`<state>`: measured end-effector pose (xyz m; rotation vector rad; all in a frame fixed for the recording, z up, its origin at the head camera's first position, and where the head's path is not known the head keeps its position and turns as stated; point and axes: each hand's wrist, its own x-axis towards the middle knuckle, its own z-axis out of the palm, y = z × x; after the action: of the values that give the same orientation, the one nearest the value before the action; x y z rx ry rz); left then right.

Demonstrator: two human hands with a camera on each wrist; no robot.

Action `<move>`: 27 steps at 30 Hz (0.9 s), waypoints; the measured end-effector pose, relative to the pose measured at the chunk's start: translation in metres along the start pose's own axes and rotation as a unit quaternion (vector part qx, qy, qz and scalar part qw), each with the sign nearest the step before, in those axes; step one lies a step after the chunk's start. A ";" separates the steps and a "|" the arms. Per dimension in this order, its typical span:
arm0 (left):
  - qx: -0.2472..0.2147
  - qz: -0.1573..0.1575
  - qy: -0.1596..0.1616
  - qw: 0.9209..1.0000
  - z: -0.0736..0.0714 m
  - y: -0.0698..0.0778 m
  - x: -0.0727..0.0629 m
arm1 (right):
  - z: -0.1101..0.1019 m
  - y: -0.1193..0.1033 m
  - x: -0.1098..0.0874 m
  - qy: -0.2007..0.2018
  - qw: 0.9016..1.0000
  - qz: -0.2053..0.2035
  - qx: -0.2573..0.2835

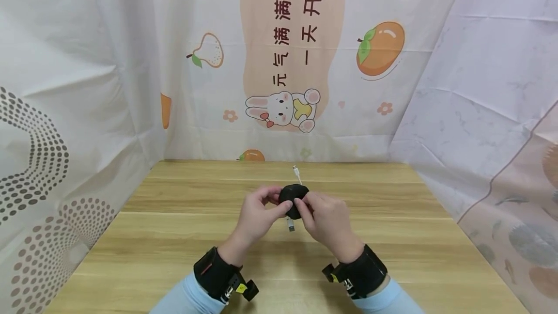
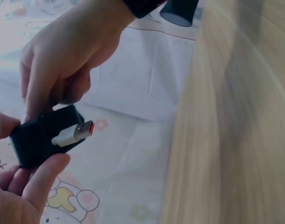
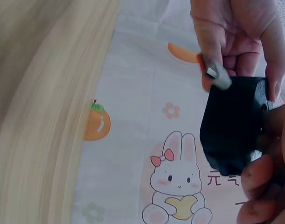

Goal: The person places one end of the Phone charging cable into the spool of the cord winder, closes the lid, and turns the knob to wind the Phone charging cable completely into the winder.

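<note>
Both hands hold a small black block-shaped object point(image 1: 293, 201) above the table, one hand at each side. My left hand point(image 1: 258, 215) pinches its left side between thumb and fingers. My right hand point(image 1: 330, 219) grips the right side, thumb on the near face. A white cable's USB plug point(image 2: 78, 134) juts out on the near side, its metal end showing in the left wrist view. On the far side, a thin white cable end with a small plug point(image 1: 296, 172) sticks out. The rest of the cable is hidden. In the right wrist view the block's broad face point(image 3: 231, 121) looks smooth and dark.
The wood-grain table point(image 1: 174, 236) spreads beneath the hands. Behind it hangs a printed curtain point(image 1: 209, 86) with a rabbit and fruit, and further cloths hang at the left and right. Each wrist wears a black strap point(image 1: 214, 270) with a small camera.
</note>
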<state>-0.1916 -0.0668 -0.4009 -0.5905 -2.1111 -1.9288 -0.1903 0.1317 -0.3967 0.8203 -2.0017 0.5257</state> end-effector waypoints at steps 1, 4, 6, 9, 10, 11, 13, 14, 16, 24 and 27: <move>0.012 0.010 0.008 1.000 0.001 0.000 0.000 | 0.001 -0.001 0.000 -0.005 1.000 0.016 0.006; 0.028 0.031 0.027 0.999 0.003 -0.002 -0.002 | 0.002 -0.004 0.000 -0.021 0.997 0.066 0.036; 0.028 0.039 0.036 0.998 0.005 -0.002 -0.002 | 0.002 -0.006 0.001 -0.027 0.993 0.095 0.058; 0.029 0.044 0.043 0.998 0.005 -0.003 -0.003 | 0.003 -0.007 0.002 -0.027 0.988 0.127 0.088; 0.031 0.043 0.044 0.998 0.005 -0.003 -0.002 | 0.003 -0.007 0.002 -0.026 0.986 0.134 0.095; 0.032 0.042 0.044 0.998 0.005 -0.003 -0.002 | 0.004 -0.007 0.002 -0.025 0.985 0.140 0.101; 0.031 0.040 0.043 0.998 0.005 -0.004 -0.001 | 0.004 -0.007 0.002 -0.022 0.983 0.147 0.112; 0.028 0.039 0.040 0.998 0.004 -0.004 -0.001 | 0.004 -0.007 0.002 -0.021 0.982 0.149 0.116; 0.020 0.031 0.035 0.999 0.002 -0.003 0.000 | 0.004 -0.007 0.003 -0.018 0.981 0.150 0.119; -0.001 -0.044 -0.013 0.999 -0.006 -0.002 0.003 | 0.001 -0.008 0.004 -0.024 0.989 0.126 0.071; 0.008 -0.061 -0.039 0.997 -0.009 -0.002 0.004 | 0.001 -0.007 0.003 -0.024 0.992 0.109 0.054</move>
<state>-0.1966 -0.0757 -0.3999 -0.5542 -2.2575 -1.9818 -0.1867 0.1249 -0.3938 0.6871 -2.1366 0.7506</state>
